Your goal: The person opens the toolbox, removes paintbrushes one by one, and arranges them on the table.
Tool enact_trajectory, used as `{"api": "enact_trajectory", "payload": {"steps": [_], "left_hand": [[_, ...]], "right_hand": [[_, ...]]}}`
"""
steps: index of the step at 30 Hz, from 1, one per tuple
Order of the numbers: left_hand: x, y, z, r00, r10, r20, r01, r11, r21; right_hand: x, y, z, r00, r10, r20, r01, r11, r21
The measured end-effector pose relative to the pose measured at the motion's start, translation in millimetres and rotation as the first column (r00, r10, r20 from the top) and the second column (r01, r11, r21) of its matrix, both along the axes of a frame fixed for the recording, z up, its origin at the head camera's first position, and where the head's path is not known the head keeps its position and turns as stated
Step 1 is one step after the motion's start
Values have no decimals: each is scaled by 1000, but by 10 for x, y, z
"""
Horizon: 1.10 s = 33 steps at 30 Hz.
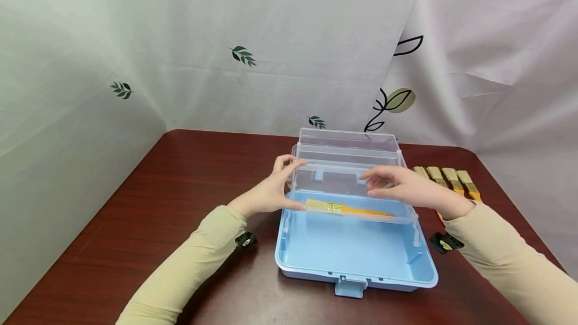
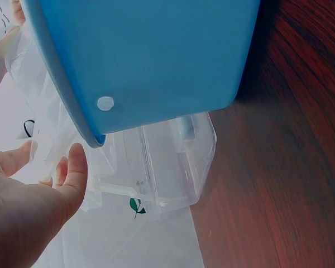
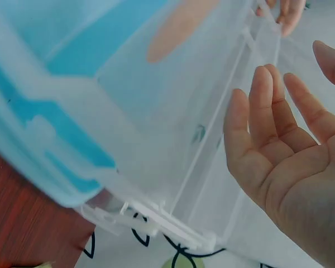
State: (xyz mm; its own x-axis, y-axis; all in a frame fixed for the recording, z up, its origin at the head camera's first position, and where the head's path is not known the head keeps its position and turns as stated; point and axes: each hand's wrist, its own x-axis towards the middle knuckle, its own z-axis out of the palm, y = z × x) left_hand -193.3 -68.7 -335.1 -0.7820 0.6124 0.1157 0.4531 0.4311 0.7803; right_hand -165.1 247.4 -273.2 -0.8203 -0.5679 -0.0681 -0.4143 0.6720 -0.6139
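Observation:
A light blue toolbox (image 1: 352,250) stands unfolded on the table, with a clear plastic tray (image 1: 334,179) raised over its back part. At the tray's left end my left hand (image 1: 275,187) holds on, thumb at the front edge and fingers at the back edge. My right hand (image 1: 402,184) hovers at the tray's right part, fingers loosely bent and nothing in them. The right wrist view shows that palm bare. A paintbrush (image 1: 361,210) with an orange handle lies along the tray's front; whether inside or beneath it I cannot tell.
Several more paintbrushes (image 1: 449,179) lie side by side on the table right of the toolbox, partly behind my right forearm. Behind the tray rises another clear part (image 1: 347,139). The dark red table (image 1: 180,204) meets a white patterned curtain (image 1: 271,89).

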Motion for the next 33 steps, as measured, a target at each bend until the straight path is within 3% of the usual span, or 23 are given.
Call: {"api": "enact_trajectory", "payload": {"steps": [20, 33], "left_hand": [[-5, -5, 9, 1000, 0, -5, 0, 1000, -12], [-13, 7, 11, 1000, 7, 8, -7, 1000, -17]], "right_hand": [[-127, -201, -153, 990, 112, 90, -120, 989, 83], [-190, -221, -195, 983, 134, 124, -148, 983, 110]]}}
